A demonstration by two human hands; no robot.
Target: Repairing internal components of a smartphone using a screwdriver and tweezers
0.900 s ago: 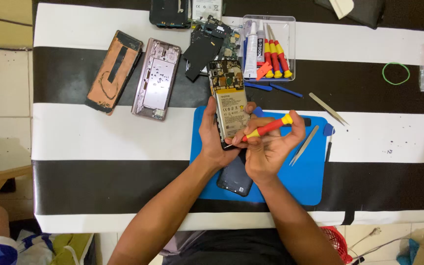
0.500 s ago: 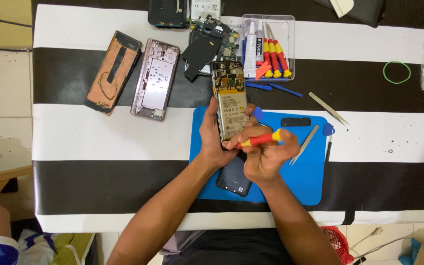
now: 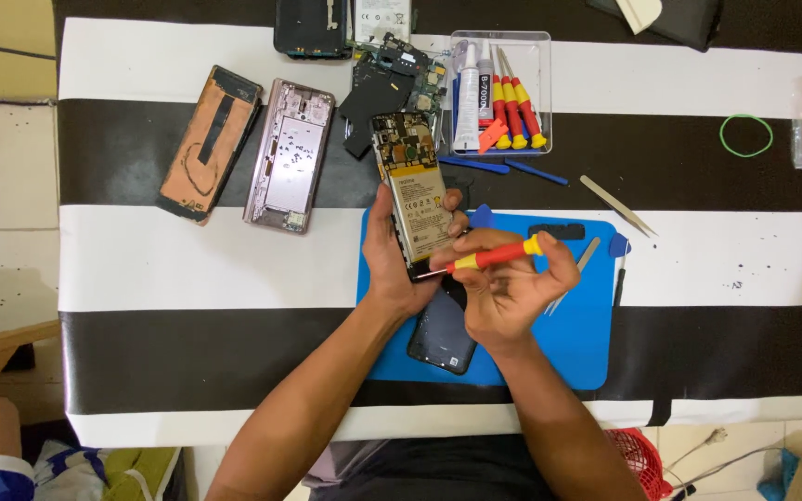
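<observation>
Holding the opened phone (image 3: pixel 412 197) over the blue mat (image 3: pixel 579 345) near the tabletop's front edge, the left hand (image 3: pixel 392 264) gripped it firmly; the right hand (image 3: pixel 512 292) pinched a red-and-yellow screwdriver (image 3: pixel 489 257), tip at the phone's lower edge. Advisable: tip seated squarely, light pressure.

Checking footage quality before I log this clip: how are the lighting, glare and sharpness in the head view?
Head view: even, soft lighting, faint shadows under the hands; the opened phone and red-yellow screwdriver are sharp; mild sheen on the blue mat; no strong glare, slight softness at frame edges.
</observation>
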